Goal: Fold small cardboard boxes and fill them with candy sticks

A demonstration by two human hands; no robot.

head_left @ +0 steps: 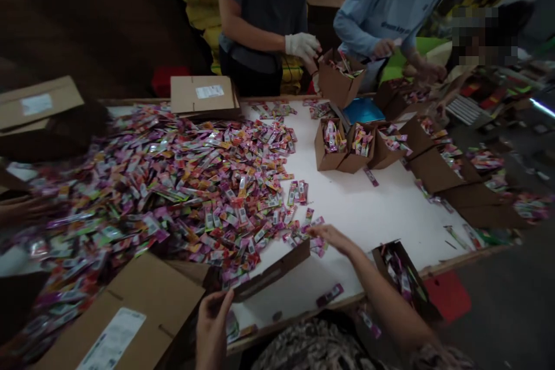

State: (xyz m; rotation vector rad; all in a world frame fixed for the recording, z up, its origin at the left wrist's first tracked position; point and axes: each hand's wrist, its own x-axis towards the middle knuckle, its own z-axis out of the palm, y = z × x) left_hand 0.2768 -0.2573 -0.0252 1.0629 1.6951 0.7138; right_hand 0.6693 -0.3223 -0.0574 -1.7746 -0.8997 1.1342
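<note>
Brown cardboard piece (277, 273) slants over the near part of the worktop (347, 202), spanning the gap between my two hands. With my left hand (213, 324) I pinch its near end between thumb and fingers. My right hand (333, 237) is at its far end, fingers stretched out over the corner; I cannot tell whether they close on it.

Just beyond the cardboard spreads a big heap of small wrapped packets (186, 185), mostly pink and purple, and a few lie beneath my right fingertips. One loose packet (329, 295) lies on the white surface nearer me. Beside my left hand is a large carton (143, 295) bearing a white label (113, 338). To my right, past my forearm, a narrow open box (427, 306) holds more packets. Farther across, three filled boxes (329, 161) stand in a row, and a co-worker's white-gloved hand (302, 45) is next to another full box (340, 85).
</note>
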